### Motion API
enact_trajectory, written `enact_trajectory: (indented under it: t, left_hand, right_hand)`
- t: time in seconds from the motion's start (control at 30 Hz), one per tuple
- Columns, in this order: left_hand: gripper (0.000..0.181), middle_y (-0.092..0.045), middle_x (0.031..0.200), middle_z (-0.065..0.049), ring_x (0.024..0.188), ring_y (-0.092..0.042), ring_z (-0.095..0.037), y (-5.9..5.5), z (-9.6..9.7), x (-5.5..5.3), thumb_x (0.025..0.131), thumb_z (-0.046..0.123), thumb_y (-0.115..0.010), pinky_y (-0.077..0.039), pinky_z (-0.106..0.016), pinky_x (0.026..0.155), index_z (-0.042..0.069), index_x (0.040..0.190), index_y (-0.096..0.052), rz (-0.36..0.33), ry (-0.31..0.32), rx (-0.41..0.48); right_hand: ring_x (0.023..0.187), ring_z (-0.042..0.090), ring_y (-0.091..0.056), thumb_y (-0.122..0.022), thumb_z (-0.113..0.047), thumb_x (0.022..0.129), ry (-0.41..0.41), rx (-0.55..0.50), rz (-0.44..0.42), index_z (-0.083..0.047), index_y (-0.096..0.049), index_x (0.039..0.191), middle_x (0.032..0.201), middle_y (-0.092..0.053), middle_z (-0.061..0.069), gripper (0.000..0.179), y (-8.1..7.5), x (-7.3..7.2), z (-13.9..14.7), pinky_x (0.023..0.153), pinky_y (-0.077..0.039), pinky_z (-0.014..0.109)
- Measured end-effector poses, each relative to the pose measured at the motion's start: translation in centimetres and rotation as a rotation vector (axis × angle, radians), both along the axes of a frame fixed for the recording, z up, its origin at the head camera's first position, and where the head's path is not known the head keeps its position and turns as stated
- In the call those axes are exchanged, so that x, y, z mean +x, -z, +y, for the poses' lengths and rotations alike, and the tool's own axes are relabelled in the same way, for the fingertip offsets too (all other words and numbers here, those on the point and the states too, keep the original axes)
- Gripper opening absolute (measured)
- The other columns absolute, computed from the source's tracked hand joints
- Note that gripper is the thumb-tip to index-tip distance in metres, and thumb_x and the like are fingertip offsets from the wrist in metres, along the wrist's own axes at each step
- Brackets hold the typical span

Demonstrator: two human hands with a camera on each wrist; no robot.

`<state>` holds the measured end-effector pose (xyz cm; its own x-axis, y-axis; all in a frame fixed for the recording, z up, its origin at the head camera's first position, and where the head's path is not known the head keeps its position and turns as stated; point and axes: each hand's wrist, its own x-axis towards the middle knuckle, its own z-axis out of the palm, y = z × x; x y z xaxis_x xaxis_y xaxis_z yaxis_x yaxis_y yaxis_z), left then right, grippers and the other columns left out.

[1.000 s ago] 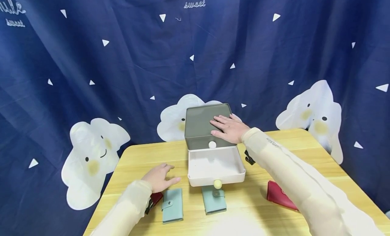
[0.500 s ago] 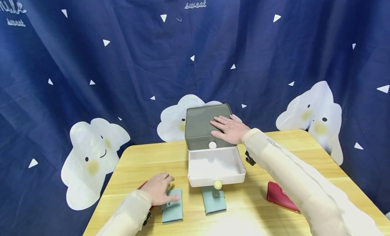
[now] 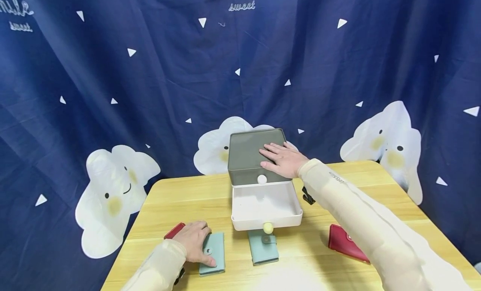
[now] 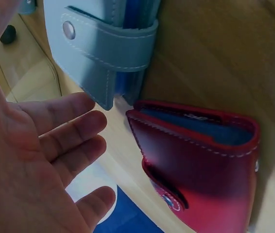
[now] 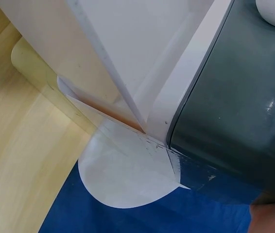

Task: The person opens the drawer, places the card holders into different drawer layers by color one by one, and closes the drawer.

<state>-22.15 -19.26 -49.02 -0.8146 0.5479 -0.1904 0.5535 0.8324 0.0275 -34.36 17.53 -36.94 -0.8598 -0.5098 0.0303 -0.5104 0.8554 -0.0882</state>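
Observation:
My left hand (image 3: pixel 193 243) is low over a light blue card holder (image 3: pixel 217 255) with a snap strap, its thumb across the front. In the left wrist view the fingers (image 4: pixel 74 126) are spread beside the card holder (image 4: pixel 94 53), curled round nothing. A dark red card holder (image 4: pixel 200 165) lies close by, partly under the hand in the head view. My right hand (image 3: pixel 283 159) rests flat on the grey top of a small drawer box (image 3: pixel 248 151). Its white drawer (image 3: pixel 240 222), with a yellow knob (image 3: pixel 268 228), is pulled out and holds nothing.
A second light blue card holder (image 3: pixel 263 251) lies partly beneath the drawer front. At the right, a red wallet (image 3: pixel 345 243) lies beside my right sleeve (image 3: pixel 360 220). Behind the wooden table (image 3: pixel 188 195) hangs a dark blue curtain (image 3: pixel 169 74).
My left hand has come down toward me over the nearer light blue card holder, its thumb sliding along the front. The right hand stays on the box.

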Motion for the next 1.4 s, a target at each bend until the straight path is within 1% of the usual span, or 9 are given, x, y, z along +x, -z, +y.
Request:
enact_trajectory:
  t: [0.17, 0.27, 0.53, 0.73, 0.97, 1.13, 1.27, 1.33, 1.4]
  left_hand:
    - [0.104, -0.053, 0.103, 0.002, 0.092, -0.05, -0.016, -0.3, 0.3, 0.3, 0.054, 0.087, -0.063, -0.045, -0.04, 0.09, 0.004, 0.117, -0.065, -0.003, -0.006, -0.012]
    - [0.103, -0.054, 0.103, 0.002, 0.092, -0.051, -0.015, -0.3, 0.5, 0.3, 0.054, 0.087, -0.063, -0.045, -0.04, 0.09, 0.004, 0.115, -0.066, -0.005, -0.01, -0.019]
    - [0.104, -0.053, 0.101, 0.0, 0.096, -0.053, -0.018, 1.1, 0.1, 0.6, 0.054, 0.087, -0.063, -0.044, -0.042, 0.095, 0.001, 0.111, -0.063, 0.043, 0.007, -0.02]
    - [0.104, -0.054, 0.101, -0.002, 0.097, -0.054, -0.021, 1.6, 0.1, 0.7, 0.053, 0.084, -0.067, -0.044, -0.043, 0.096, -0.001, 0.113, -0.06, 0.036, -0.015, 0.013]
    - [0.103, -0.054, 0.097, -0.004, 0.096, -0.055, -0.023, 1.5, 0.2, 1.2, 0.052, 0.082, -0.069, -0.044, -0.044, 0.096, 0.0, 0.112, -0.055, 0.056, -0.031, 0.023]
    - [0.091, -0.054, 0.09, -0.001, 0.094, -0.056, -0.024, 1.4, 0.1, 2.0, 0.05, 0.077, -0.074, -0.041, -0.05, 0.096, 0.006, 0.103, -0.053, 0.071, -0.06, 0.044]
    - [0.081, -0.048, 0.082, 0.002, 0.092, -0.057, -0.025, 1.2, 0.3, 2.4, 0.049, 0.068, -0.081, -0.038, -0.056, 0.098, 0.01, 0.093, -0.048, 0.107, -0.071, 0.096]
    - [0.081, -0.048, 0.083, 0.0, 0.095, -0.056, -0.027, 1.1, 0.3, 2.6, 0.049, 0.066, -0.083, -0.037, -0.056, 0.099, 0.01, 0.094, -0.047, 0.132, -0.08, 0.11]
    - [0.085, -0.052, 0.09, -0.004, 0.1, -0.056, -0.03, 0.9, 0.3, 2.8, 0.05, 0.065, -0.084, -0.037, -0.057, 0.1, 0.007, 0.1, -0.048, 0.159, -0.088, 0.112]
  right_hand:
    - [0.146, 0.019, -0.011, -0.01, -0.074, 0.092, -0.006, 0.007, 0.008, -0.029, -0.023, 0.153, 0.159, -0.017, -0.003, 0.077, 0.2, -0.3, 0.0, 0.116, -0.003, 0.048]
    - [0.146, 0.019, -0.011, -0.009, -0.073, 0.092, -0.008, 0.014, 0.011, -0.029, -0.022, 0.153, 0.159, -0.016, -0.003, 0.076, 0.2, -0.3, 0.0, 0.116, -0.003, 0.048]
    - [0.146, 0.02, -0.011, -0.012, -0.071, 0.093, -0.013, 0.002, 0.005, -0.028, -0.023, 0.153, 0.159, -0.017, -0.002, 0.075, 0.0, -0.1, -0.2, 0.116, -0.003, 0.049]
    - [0.146, 0.019, -0.012, -0.01, -0.072, 0.093, -0.011, 0.002, 0.016, -0.028, -0.023, 0.153, 0.159, -0.017, -0.002, 0.076, 0.1, 0.0, -0.2, 0.116, -0.004, 0.049]
    - [0.146, 0.021, -0.013, -0.015, -0.07, 0.094, -0.015, -0.027, 0.017, -0.026, -0.025, 0.153, 0.159, -0.02, 0.0, 0.074, 0.2, 0.2, -0.3, 0.116, -0.004, 0.051]
    - [0.146, 0.022, -0.013, -0.017, -0.069, 0.095, -0.024, -0.045, 0.007, -0.024, -0.025, 0.153, 0.159, -0.02, 0.001, 0.074, 0.5, 0.5, -0.5, 0.116, -0.004, 0.051]
    - [0.146, 0.02, -0.012, -0.017, -0.069, 0.095, -0.01, -0.045, 0.006, -0.026, -0.025, 0.153, 0.159, -0.019, -0.002, 0.072, 0.5, 0.4, -0.4, 0.116, -0.002, 0.05]
    - [0.146, 0.02, -0.012, -0.018, -0.069, 0.095, -0.007, -0.043, 0.013, -0.026, -0.025, 0.153, 0.159, -0.019, -0.001, 0.072, 0.4, 0.3, -0.4, 0.116, -0.003, 0.05]
    - [0.146, 0.02, -0.013, -0.018, -0.07, 0.095, -0.01, -0.043, 0.019, -0.026, -0.025, 0.153, 0.159, -0.019, -0.001, 0.073, 0.3, 0.1, -0.5, 0.116, -0.003, 0.05]
